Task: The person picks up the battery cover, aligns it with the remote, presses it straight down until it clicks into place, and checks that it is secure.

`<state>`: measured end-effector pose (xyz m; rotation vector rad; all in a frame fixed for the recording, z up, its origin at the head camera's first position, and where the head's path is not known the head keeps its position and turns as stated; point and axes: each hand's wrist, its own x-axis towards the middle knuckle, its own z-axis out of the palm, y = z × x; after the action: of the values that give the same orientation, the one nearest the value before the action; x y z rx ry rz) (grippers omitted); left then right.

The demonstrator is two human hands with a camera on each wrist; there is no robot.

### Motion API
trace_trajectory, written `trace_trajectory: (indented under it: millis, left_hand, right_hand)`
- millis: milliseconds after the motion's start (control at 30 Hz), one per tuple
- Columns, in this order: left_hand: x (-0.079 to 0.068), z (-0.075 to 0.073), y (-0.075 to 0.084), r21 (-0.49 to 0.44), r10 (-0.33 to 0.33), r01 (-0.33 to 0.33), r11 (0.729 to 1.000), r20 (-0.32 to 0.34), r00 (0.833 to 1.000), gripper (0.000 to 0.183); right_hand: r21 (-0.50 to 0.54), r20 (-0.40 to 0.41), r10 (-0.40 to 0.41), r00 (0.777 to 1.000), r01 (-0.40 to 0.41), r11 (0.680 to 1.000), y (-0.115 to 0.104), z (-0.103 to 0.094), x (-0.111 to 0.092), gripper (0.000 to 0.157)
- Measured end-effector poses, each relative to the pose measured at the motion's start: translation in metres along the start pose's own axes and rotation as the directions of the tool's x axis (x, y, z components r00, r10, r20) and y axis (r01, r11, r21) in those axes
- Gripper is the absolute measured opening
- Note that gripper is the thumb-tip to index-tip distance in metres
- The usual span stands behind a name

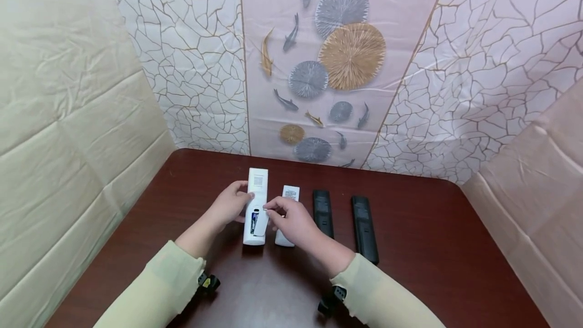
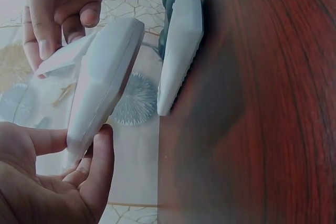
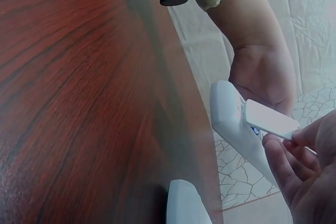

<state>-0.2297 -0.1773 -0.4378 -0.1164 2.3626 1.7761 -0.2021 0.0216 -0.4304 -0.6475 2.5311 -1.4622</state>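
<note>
A white remote control (image 1: 258,196) is held above the table, back side up, by my left hand (image 1: 227,204), thumb on one side and fingers underneath. My right hand (image 1: 291,219) pinches the white battery cover (image 3: 270,120) between thumb and fingers. The cover stands tilted up from the remote, its lower end still at the remote's lower part. Beside it, a blue battery (image 1: 254,222) shows in the uncovered compartment. In the left wrist view, the left hand (image 2: 58,177) grips the remote's far end, while the right hand (image 2: 65,11) holds the cover's raised end.
A second white remote (image 1: 290,193) lies on the dark red table (image 1: 419,237), partly behind my right hand. Farther right lie two black remotes (image 1: 323,209) (image 1: 364,229), back sides up. Patterned cloth (image 1: 205,65) hangs behind the table.
</note>
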Motion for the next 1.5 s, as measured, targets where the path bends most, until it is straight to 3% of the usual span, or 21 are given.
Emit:
trace_trajectory:
  millis: [1167, 1500]
  left_hand:
    - [-0.001, 0.020, 0.012, -0.043, 0.028, -0.027, 0.999, 0.008, 1.000, 0.049]
    - [-0.002, 0.024, 0.015, -0.062, 0.041, -0.040, 0.997, 0.020, 0.999, 0.048]
  right_hand:
    - [0.002, 0.020, -0.006, 1.000, 0.006, 1.000, 0.009, -0.006, 0.000, 0.014]
    - [-0.081, -0.005, -0.045, 0.999, 0.044, 0.996, 0.013, -0.008, 0.001, 0.013]
